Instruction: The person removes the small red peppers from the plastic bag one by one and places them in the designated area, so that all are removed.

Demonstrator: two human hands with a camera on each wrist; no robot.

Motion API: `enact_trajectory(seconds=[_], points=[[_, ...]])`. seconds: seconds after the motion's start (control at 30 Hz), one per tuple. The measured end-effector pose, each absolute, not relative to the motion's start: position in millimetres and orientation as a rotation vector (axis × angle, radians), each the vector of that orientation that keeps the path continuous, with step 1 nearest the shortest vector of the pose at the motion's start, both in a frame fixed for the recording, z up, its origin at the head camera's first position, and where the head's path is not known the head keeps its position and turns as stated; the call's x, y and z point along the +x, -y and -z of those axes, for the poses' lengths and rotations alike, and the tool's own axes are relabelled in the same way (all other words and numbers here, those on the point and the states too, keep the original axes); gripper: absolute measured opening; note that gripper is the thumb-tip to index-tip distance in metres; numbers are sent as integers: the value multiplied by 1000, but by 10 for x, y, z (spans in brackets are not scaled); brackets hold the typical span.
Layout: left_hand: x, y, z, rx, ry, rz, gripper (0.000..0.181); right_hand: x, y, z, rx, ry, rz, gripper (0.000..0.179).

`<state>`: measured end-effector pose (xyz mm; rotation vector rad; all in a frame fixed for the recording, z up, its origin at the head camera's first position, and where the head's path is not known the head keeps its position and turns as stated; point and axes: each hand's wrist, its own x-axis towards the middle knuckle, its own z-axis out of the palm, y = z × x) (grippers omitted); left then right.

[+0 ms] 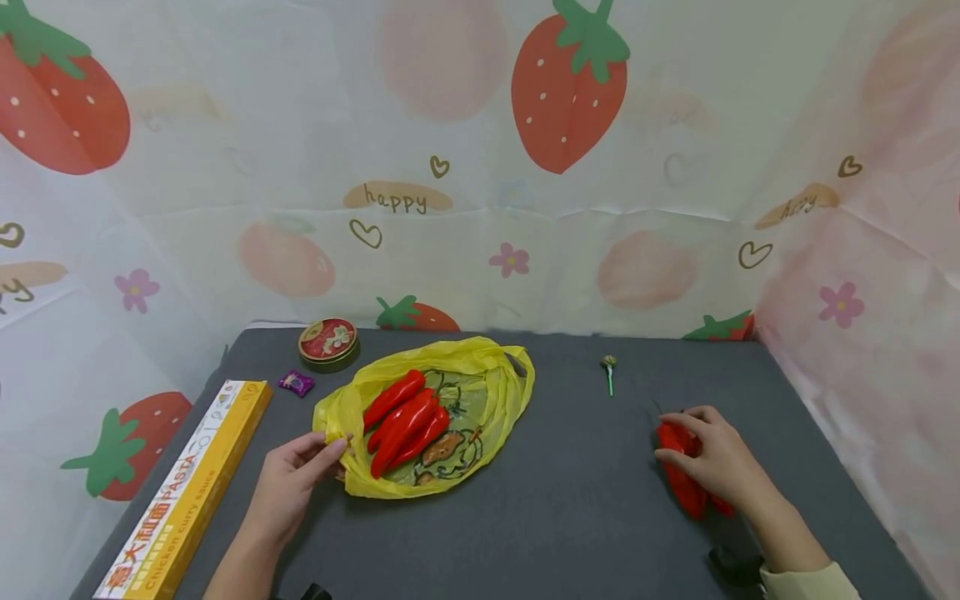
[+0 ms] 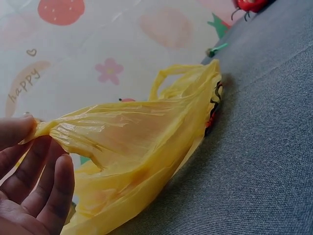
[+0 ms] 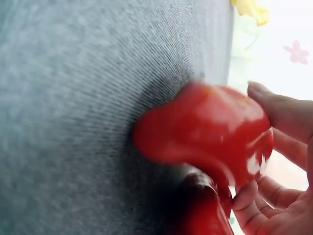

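At the left, my left hand (image 1: 288,479) pinches the rim of a yellow plastic bag (image 1: 347,408); the left wrist view shows the bag's edge (image 2: 45,129) drawn tight between thumb and fingers. Several glossy red chili peppers (image 1: 405,429) lie inside the opened bag, on its printed dark pattern. Over on the right, my right hand (image 1: 726,462) grips a red chili pepper (image 1: 684,486) with thumb and fingers around its stem end. Close beside it lies another red pepper (image 3: 203,215), partly hidden by the hand in the head view.
A yellow and white pasta box (image 1: 187,492) lies along the left edge. Behind it are a purple wrapped candy (image 1: 296,383) and a round red tin (image 1: 328,343). A small green-stemmed item (image 1: 610,375) lies at the back right of the grey table (image 1: 570,500).
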<state>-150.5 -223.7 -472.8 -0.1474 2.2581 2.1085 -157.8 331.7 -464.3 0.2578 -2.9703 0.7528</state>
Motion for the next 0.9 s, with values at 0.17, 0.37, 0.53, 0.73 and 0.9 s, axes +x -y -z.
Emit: enact_trajectory(seconds=[0.17, 0.37, 0.53, 0.73, 0.9], points=[[-1508, 2247, 4739, -152, -2256, -2105, 38, -1552, -3304, 4682, 291, 2947, -737, 48], [-1507, 2244, 4739, -140, -2253, -2099, 39, -1547, -3304, 4679, 299, 2951, -727, 42], [-1505, 2246, 4739, -129, -2248, -2109, 38, -1580, -3317, 4628, 272, 2962, -719, 45], [-1512, 2245, 4740, -158, -2251, -2089, 38, -1629, -3238, 4507, 304, 2910, -766, 44], [-1516, 2239, 4741, -169, -2255, -2081, 37, -1686, -3042, 4400, 381, 2846, -819, 40]])
